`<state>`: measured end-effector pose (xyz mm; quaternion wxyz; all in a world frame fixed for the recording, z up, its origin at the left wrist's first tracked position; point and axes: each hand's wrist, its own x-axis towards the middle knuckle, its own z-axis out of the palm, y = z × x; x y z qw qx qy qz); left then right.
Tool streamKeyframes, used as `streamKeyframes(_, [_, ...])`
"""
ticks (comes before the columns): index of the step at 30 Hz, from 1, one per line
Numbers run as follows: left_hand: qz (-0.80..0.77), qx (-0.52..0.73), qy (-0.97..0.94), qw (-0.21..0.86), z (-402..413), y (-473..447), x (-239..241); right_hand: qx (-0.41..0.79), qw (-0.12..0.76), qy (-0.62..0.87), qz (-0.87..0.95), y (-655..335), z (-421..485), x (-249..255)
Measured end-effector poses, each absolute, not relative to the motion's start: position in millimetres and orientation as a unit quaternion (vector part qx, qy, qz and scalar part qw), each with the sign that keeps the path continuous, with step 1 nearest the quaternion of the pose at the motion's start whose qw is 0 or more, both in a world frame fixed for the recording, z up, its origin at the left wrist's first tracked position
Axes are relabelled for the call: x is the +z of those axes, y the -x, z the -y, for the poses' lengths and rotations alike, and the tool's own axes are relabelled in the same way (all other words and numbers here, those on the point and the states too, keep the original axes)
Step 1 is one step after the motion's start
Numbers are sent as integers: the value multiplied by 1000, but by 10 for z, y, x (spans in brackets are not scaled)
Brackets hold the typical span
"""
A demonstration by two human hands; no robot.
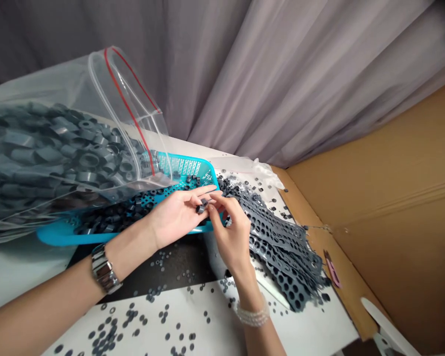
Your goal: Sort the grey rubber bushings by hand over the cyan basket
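Palm up, my left hand (176, 213) has a small dark grey ring (200, 208) between its thumb and fingers. My right hand (233, 235) meets it from the right, thumb and forefinger pinched together right beside the ring. Whatever is in that pinch is too small to make out. Both hands are over the near right rim of a turquoise plastic basket (76, 240), which holds many loose dark rings. Left of the hands, a large clear zip bag (128, 121) full of grey rings (89, 160) overlaps the basket.
Strips of perforated dark grey foam-like sheet (278, 230) are piled right of the basket. Small dark discs (106, 336) are scattered over the white table surface (152, 341). A pink-handled tool (333, 273) lies by the cardboard wall (385, 198). A grey curtain (282, 64) hangs behind.
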<state>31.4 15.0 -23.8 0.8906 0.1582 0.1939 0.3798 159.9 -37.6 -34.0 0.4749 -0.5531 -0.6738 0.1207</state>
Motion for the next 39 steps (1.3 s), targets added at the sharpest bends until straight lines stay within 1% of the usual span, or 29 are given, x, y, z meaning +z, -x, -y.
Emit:
streamKeyframes(3, [-199, 384, -162, 887, -153, -311, -232, 118, 480, 543, 678, -1589, 410, -297])
streamKeyframes(9, [-210, 396, -167, 878, -149, -313, -219, 143, 450, 522, 710, -1551, 408, -294])
streamKeyframes(12, [-215, 399, -162, 877, -141, -320, -205, 182, 470, 540, 674, -1531, 393, -321])
streamKeyframes(14, [-212, 395, -152, 881, -139, -321, -206, 242, 508, 544, 622, -1535, 389, -321])
streamKeyframes(18, [-192, 395, -130, 889, -147, -313, -234, 438, 614, 481, 446, -1601, 377, -277])
streamKeyframes(21, [-188, 392, -115, 893, -152, -307, -246, 547, 638, 417, 347, -1669, 364, -240])
streamKeyframes(23, [-191, 387, -110, 895, -151, -308, -246, 568, 634, 404, 334, -1704, 362, -231])
streamKeyframes(25, [-196, 379, -114, 897, -148, -312, -243, 527, 640, 426, 362, -1730, 367, -235])
streamKeyframes(27, [-199, 369, -119, 900, -142, -319, -236, 411, 637, 486, 435, -1751, 378, -249])
streamKeyframes(30, [-196, 353, -122, 907, -135, -328, -222, 188, 566, 562, 573, -1776, 390, -275])
streamKeyframes(32, [-194, 341, -123, 912, -134, -331, -215, 107, 517, 571, 628, -1784, 391, -288])
streamKeyframes(34, [-195, 333, -123, 914, -135, -334, -214, 84, 499, 568, 649, -1786, 390, -293])
streamKeyframes(39, [-185, 335, -123, 916, -133, -341, -232, 82, 492, 563, 659, -1777, 395, -283])
